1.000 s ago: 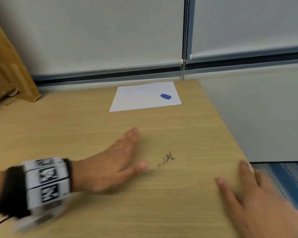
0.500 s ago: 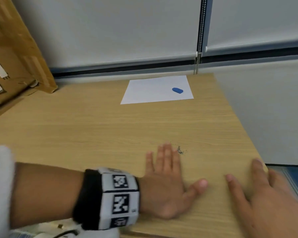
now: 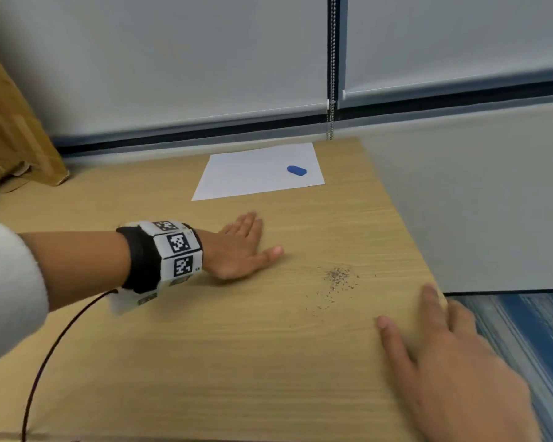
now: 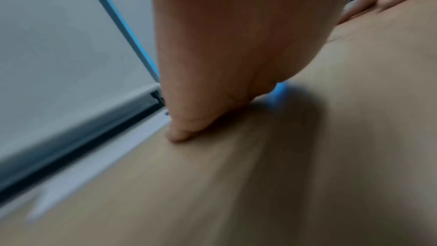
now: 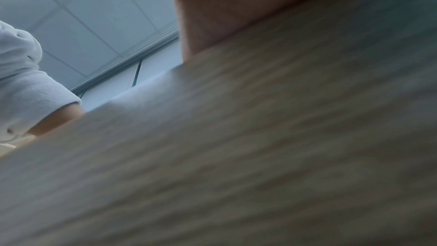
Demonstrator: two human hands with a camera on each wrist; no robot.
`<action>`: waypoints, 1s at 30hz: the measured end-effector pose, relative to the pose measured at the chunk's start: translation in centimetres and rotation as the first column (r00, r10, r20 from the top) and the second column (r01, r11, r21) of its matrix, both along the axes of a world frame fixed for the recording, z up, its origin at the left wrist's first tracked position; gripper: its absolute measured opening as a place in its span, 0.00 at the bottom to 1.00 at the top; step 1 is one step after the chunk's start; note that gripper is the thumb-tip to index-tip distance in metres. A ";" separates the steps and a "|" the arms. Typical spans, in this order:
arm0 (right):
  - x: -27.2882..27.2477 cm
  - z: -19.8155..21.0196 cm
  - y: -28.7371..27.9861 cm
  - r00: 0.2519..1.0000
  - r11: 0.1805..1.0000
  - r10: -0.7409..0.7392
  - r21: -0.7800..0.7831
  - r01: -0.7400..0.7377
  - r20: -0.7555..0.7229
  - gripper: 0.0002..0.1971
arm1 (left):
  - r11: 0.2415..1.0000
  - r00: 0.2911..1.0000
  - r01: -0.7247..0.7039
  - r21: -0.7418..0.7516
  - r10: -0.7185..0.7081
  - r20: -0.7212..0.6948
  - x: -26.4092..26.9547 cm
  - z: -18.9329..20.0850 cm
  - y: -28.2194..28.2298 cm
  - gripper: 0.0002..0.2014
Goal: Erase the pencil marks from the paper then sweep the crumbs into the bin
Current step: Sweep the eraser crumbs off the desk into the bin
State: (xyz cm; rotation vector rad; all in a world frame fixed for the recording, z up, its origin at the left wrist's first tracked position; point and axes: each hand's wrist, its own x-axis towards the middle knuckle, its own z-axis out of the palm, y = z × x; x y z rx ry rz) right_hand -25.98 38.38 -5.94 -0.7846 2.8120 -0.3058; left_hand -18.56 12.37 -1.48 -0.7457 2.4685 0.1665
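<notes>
Only the black-and-white square-code markers on the left wristband carry any print — no readable words. Dark grey eraser crumbs lie scattered on the light wood-grain counter, between the left hand, fingers straight and together, and the right hand, fingers spread flat. Farther back a small blue eraser rests on the white paper sheet.

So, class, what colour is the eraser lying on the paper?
Blue; the eraser shows best in the head view.
</notes>
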 end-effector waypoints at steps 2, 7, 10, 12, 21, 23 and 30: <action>-0.1 0.0 0.0 1.000 1.000 0.002 -0.005 -0.002 0.001 0.42 | 0.995 0.995 0.092 0.034 -0.093 0.025 -1.2 -0.8 1.7 0.49; -0.1 0.0 0.1 1.000 1.000 0.009 -0.008 -0.009 0.011 0.46 | 0.896 0.904 0.421 0.138 -0.427 0.011 -5.2 -1.2 8.3 0.42; 0.0 0.1 0.1 1.000 1.000 0.009 -0.009 -0.009 0.015 0.46 | 0.857 0.871 0.491 0.157 -0.484 -0.086 -5.2 -0.5 8.5 0.41; -0.1 0.1 0.1 1.000 1.000 0.011 -0.004 -0.011 0.019 0.46 | 0.899 0.898 0.427 0.096 -0.410 -0.162 -3.4 0.0 6.9 0.45; -0.4 0.1 0.0 0.998 1.000 -0.011 -0.004 0.011 0.059 0.44 | 0.989 0.989 -0.142 0.035 0.144 -0.039 3.9 -2.3 5.4 0.63; -0.3 0.1 0.1 0.998 1.000 -0.014 -0.005 0.015 0.056 0.44 | 0.994 0.997 -0.062 0.095 0.066 -0.041 1.1 -2.0 8.0 0.57; -0.1 0.2 0.1 1.000 1.000 -0.007 -0.028 0.008 0.024 0.44 | 0.949 0.967 0.183 0.256 -0.127 -0.222 -4.6 -0.5 12.0 0.47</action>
